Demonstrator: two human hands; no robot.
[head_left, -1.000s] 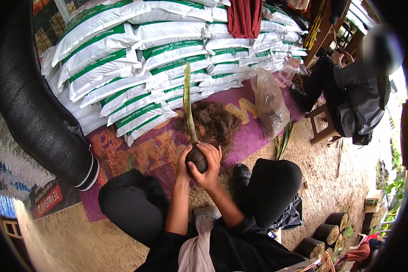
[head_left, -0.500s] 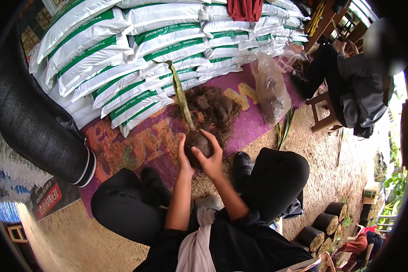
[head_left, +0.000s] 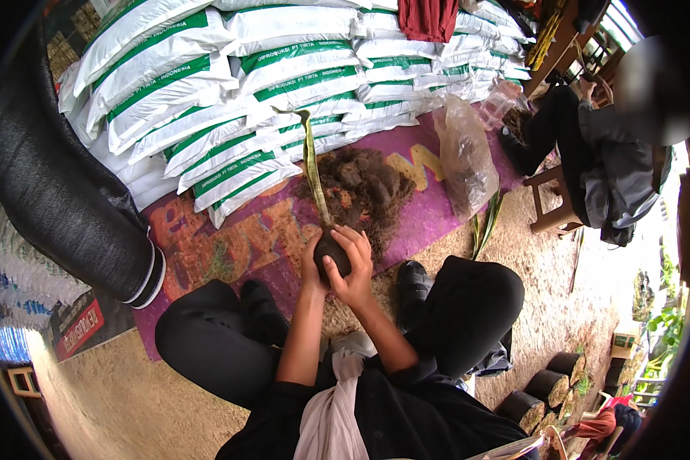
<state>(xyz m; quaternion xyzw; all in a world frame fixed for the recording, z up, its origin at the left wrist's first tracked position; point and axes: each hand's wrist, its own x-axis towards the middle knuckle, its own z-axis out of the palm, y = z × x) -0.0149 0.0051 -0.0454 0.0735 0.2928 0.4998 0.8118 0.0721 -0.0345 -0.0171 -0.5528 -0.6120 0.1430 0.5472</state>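
Note:
Between my knees, both hands cup a potted-style plant ball, a dark brown round clump with one long leaf standing up from its top. The leaf is green with yellowish edges and bends over at its tip. My left hand presses along the ball's left side. My right hand wraps its right side, fingers over the far side and thumb on the near face. Just beyond my hands lies a heap of brown fibre and dark lumps on a purple printed sheet.
Stacked white-and-green sacks form a wall at the back. A clear plastic bag lies right of the heap. A person in dark clothes sits at right on a brown stool. Black cylindrical bags stand at lower right.
My hands have closed further around the ball, with my right fingers now drawn together over its far side. The leaf stands a little more upright. The whole view has shifted slightly.

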